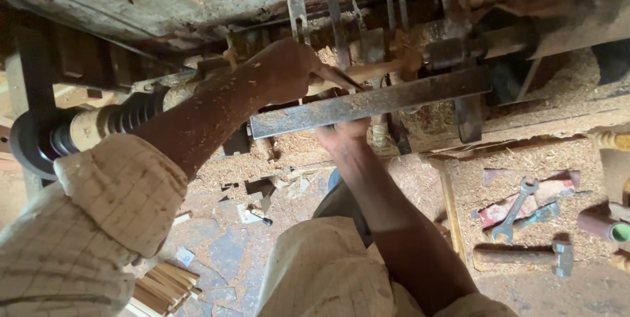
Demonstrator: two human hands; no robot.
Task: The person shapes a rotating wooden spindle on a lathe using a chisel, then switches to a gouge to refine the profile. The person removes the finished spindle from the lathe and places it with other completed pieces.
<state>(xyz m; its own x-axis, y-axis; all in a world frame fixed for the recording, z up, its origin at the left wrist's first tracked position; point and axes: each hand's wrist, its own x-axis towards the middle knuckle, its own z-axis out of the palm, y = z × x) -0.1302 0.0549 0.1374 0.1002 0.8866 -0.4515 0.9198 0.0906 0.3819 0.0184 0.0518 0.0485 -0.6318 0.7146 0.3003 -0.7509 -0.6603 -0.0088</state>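
In the head view, a flat steel bar, rusted and dusted with sawdust, is lying across a wood lathe as a tool rest; every place below is being given relative to it. Just above the bar, a pale wooden spindle, round and partly turned, is sitting between a dark metal holder to the upper right and a ribbed, black-ringed section to the left; beyond that section a dark round wheel is standing at the far left. The left hand, speckled with wood dust, is curling shut above the bar's left half, gripping a thin tool whose tip is resting near the spindle; its sleeve is cream cloth with a fine check. The right hand is pressing up against the bar's lower edge near the middle; its fingers are hidden behind the steel, so whether they are clasping it cannot be told. Above the bar, four flat metal strips are standing upright behind the spindle. Below and to the right of the bar, on a sawdust-covered floor, one grey open-ended spanner is lying on a reddish scrap; one hammer with a wooden handle and steel head is lying just below it. Far below the bar to the left, a stack of pale wooden slats is lying on cracked paving.
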